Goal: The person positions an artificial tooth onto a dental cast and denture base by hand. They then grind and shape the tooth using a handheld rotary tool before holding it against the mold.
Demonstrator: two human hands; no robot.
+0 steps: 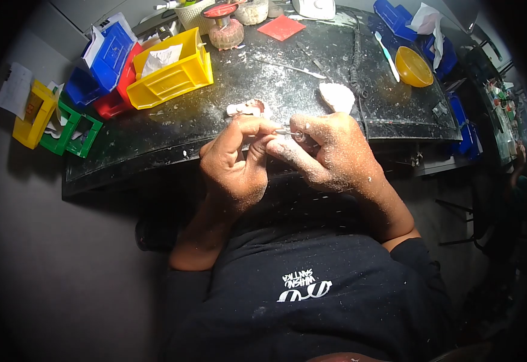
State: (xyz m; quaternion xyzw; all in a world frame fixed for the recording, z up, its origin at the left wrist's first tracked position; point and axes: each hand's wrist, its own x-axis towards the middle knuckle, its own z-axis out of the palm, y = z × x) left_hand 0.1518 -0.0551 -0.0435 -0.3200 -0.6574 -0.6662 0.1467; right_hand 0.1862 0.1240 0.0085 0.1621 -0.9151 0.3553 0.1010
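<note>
Both my hands meet just over the bench's front edge, dusted with white powder. My right hand [340, 151] is closed around a rotary handpiece [300, 137]; its thin metal tip points left toward my other hand. The fingers of my left hand [234, 161] pinch a small piece at that tip, mostly hidden by the fingertips, so its kind does not show. Just beyond my left fingers lies a white and reddish dental piece [245, 109]. A white plaster cast [337, 96] rests behind my right hand.
The dusty black bench [215, 130] holds a long thin knife-like tool [296, 69], a red square [281, 28], an orange bowl [413, 66] and a toothbrush [387, 57]. A coiled cord [356, 60] runs down at right. A yellow bin [173, 72] stands left among other bins.
</note>
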